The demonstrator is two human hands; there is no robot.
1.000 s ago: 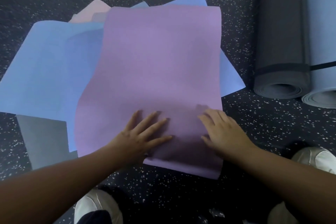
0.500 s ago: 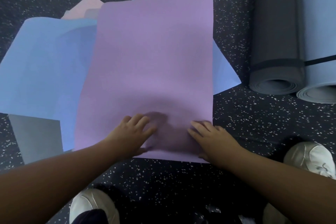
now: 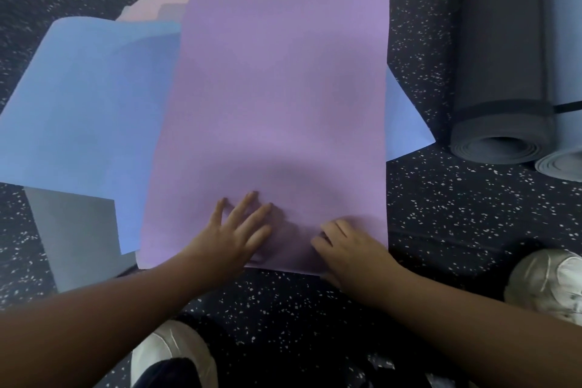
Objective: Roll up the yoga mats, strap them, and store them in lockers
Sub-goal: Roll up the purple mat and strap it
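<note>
Purple mat [image 3: 277, 98] lies flat on floor [image 3: 441, 214], atop pile. Left hand [image 3: 233, 236] flat, fingers spread, pressing near edge. Right hand [image 3: 349, 246] curled at edge, prob. to start roll; grip unclear.

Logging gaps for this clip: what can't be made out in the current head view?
- How many mats lie under the purple mat: it covers most of the blue mat, pink mat and grey mat.
- Right hand fingertips: hidden, seemingly curled at the mat's near edge.
- Light-blue rolled mat: cut off by the right edge.
- Lockers: out of view.
</note>
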